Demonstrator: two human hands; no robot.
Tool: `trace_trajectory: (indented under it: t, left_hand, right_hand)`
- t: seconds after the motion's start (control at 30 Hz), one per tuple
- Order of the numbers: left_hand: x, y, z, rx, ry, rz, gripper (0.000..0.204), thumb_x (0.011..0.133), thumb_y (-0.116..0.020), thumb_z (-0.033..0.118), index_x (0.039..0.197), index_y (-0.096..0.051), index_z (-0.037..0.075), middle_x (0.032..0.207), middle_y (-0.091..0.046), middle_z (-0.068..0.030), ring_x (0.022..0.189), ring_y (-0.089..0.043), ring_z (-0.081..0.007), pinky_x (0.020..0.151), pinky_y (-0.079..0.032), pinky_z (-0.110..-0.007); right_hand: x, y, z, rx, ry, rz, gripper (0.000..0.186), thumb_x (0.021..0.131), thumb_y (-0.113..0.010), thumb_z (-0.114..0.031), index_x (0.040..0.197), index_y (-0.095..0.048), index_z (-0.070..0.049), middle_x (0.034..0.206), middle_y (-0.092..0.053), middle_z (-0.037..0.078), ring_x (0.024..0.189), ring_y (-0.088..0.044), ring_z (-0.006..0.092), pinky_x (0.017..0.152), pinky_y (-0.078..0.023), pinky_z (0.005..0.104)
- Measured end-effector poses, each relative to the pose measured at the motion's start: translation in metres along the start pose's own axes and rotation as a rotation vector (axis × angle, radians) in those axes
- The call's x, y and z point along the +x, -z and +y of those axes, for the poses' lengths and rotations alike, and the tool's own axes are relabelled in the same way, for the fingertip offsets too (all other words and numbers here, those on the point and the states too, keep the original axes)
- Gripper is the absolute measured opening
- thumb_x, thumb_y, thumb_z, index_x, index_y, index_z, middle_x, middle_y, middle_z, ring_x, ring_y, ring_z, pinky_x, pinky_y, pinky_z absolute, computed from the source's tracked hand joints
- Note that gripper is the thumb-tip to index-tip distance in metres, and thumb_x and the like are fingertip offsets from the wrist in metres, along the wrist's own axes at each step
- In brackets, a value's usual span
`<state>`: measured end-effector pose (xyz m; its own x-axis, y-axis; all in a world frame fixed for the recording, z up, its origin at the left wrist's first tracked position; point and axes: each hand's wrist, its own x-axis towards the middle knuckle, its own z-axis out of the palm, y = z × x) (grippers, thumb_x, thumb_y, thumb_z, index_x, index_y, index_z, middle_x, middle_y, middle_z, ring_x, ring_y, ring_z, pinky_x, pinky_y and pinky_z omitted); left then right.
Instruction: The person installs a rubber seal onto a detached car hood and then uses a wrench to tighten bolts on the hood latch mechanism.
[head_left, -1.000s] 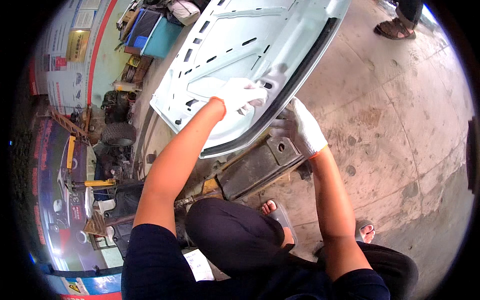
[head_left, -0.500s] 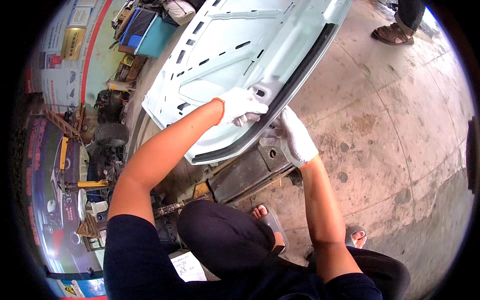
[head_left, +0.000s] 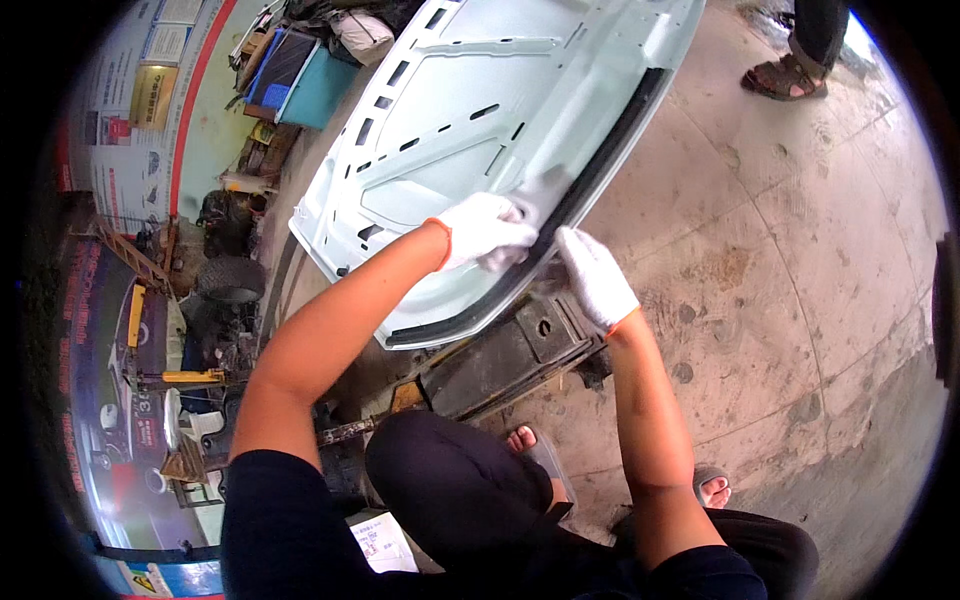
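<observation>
Slanting away in front of you, the pale car hood panel [head_left: 455,82] has its near end by a dark metal beam [head_left: 478,366] above the floor [head_left: 765,205]. Your white-gloved left hand [head_left: 486,232] has its fingers curled at the inner face, beside the black edge strip [head_left: 612,148]; blur hides whether they pinch anything. Your right hand [head_left: 597,279] is at the outer edge, its fingers partly hidden, so how far they close, and on what, cannot be told. Expect broad, stiff sheet metal, more unwieldy than heavy, with smooth paint that may slip or scratch; the strip looks softer and should give. Best hold is both faces along the rim, away from the slots [head_left: 484,111]
</observation>
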<state>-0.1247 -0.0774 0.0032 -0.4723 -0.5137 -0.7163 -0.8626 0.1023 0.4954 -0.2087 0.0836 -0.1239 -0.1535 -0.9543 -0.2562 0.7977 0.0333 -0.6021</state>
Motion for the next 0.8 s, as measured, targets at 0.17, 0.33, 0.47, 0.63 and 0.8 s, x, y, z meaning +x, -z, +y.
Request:
trace_trajectory:
  t: [0.17, 0.33, 0.47, 0.63, 0.8]
  left_hand:
    - [0.036, 0.005, 0.018, 0.019, -0.22, 0.041, 0.028, 0.089, -0.075, 0.025, 0.101, -0.067, 0.001, 0.084, -0.069, -0.0068, 0.062, -0.062, -0.0119, 0.056, -0.054, -0.028]
    - [0.046, -0.003, 0.034, 0.079, -0.343, 0.061, 0.029, 0.086, -0.076, 0.024, 0.103, -0.07, 0.001, 0.085, -0.069, -0.0057, 0.063, -0.061, -0.0132, 0.057, -0.052, -0.03]
    - [0.037, -0.007, 0.034, 0.132, -0.322, 0.083, 0.034, 0.089, -0.073, 0.024, 0.112, -0.07, 0.0, 0.097, -0.072, -0.0089, 0.08, -0.068, -0.015, 0.068, -0.056, -0.032]
    - [0.009, -0.064, 0.045, 0.808, -0.573, 0.556, 0.041, 0.085, -0.071, 0.027, 0.116, -0.069, 0.001, 0.106, -0.07, -0.0164, 0.092, -0.069, -0.0305, 0.088, -0.055, -0.039]
    - [0.008, -0.061, 0.051, 0.292, -0.303, 0.511, 0.046, 0.087, -0.075, 0.027, 0.121, -0.069, -0.004, 0.11, -0.074, -0.0161, 0.096, -0.071, -0.018, 0.086, -0.054, -0.03]
  right_hand:
    - [0.038, 0.017, -0.031, -0.174, 0.378, 0.327, 0.037, 0.101, -0.062, -0.026, 0.125, -0.063, 0.003, 0.114, -0.068, 0.006, 0.105, -0.059, 0.0111, 0.095, -0.046, 0.0276]
    - [0.035, 0.02, -0.057, -0.118, 0.288, 0.338, 0.028, 0.098, -0.067, -0.023, 0.116, -0.067, -0.001, 0.102, -0.069, 0.002, 0.082, -0.062, 0.0086, 0.067, -0.055, 0.0271]
    - [0.034, 0.013, -0.06, -0.236, 0.348, 0.418, 0.03, 0.098, -0.067, -0.025, 0.112, -0.067, 0.002, 0.096, -0.069, 0.004, 0.08, -0.064, 0.0109, 0.067, -0.058, 0.0296]
    - [0.049, 0.036, -0.049, 0.147, 0.25, 0.231, 0.038, 0.104, -0.055, -0.038, 0.108, -0.065, -0.002, 0.088, -0.064, 0.005, 0.072, -0.064, 0.0131, 0.065, -0.058, 0.0308]
    - [0.054, 0.032, -0.07, 0.103, 0.279, 0.243, 0.045, 0.103, -0.056, -0.042, 0.108, -0.064, 0.002, 0.078, -0.06, 0.006, 0.064, -0.061, 0.0137, 0.061, -0.055, 0.0294]
